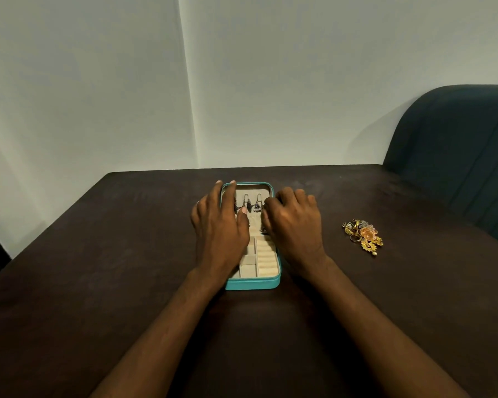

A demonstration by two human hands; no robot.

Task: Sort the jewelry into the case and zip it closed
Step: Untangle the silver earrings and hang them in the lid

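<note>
A dark brown table (pixel 98 268) fills the lower half of the view, with a pale wall (pixel 98 81) behind it at twelve o'clock. Near the middle of the table lies the case (pixel 253 282), a small teal box lying open, its long side running from six to twelve o'clock. Its lining is cream: square cells and a column of ring rolls fill the near half, and dark dangling earrings (pixel 252 205) hang in a row across the far half.

The left hand (pixel 219 225) lies over the case's nine o'clock side, fingers fairly straight and reaching to the far rim, thumb tip pointing in among the earrings; whether it pinches one I cannot tell. The right hand (pixel 293 222) covers the three o'clock side, fingers curled downward at the far end of the case; what they hold, if anything, is hidden.

Well apart at three o'clock sits a small heap of gold jewelry (pixel 362 234) on the bare table. A dark teal chair (pixel 457 156) stands at two o'clock.
</note>
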